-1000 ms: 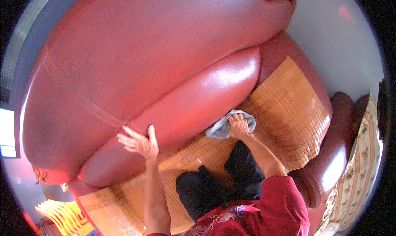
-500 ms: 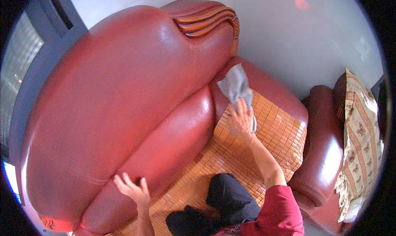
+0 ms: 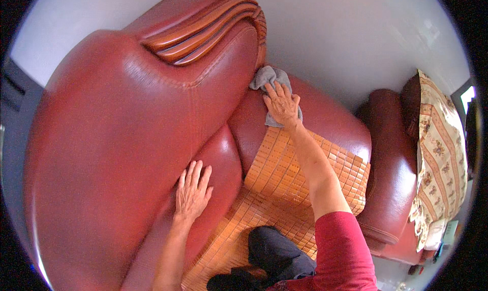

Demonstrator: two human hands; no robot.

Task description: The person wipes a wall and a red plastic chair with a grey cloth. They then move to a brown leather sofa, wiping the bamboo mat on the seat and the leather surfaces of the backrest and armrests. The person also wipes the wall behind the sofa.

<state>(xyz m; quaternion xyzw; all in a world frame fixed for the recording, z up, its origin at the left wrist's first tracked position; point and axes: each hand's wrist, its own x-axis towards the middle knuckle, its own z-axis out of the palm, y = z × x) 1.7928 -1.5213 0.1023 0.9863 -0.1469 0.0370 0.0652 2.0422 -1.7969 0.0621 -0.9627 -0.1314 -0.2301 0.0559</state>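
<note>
A grey cloth (image 3: pixel 265 79) lies bunched on the red leather armrest (image 3: pixel 325 104) at the far end of the sofa. My right hand (image 3: pixel 282 104) presses on the cloth with its fingers spread, and part of the cloth is hidden beneath it. My left hand (image 3: pixel 193 192) rests, fingers stretched, on the red leather cushion (image 3: pixel 221 156) beside the tall backrest (image 3: pixel 117 138). Nothing is in the left hand.
An orange-brown tile mat (image 3: pixel 277 164) drapes over the armrest and covers the seat. Carved wood trim (image 3: pixel 203 32) tops the backrest. To the right stands another red leather seat (image 3: pixel 389 159), with a patterned cloth (image 3: pixel 439 154) over it. A pale wall (image 3: pixel 345 42) rises behind.
My right hand has carried the cloth farther along the armrest toward the backrest, and the cloth now lies pressed down. My left hand has moved forward and come down on the cushion. The view has shifted.
</note>
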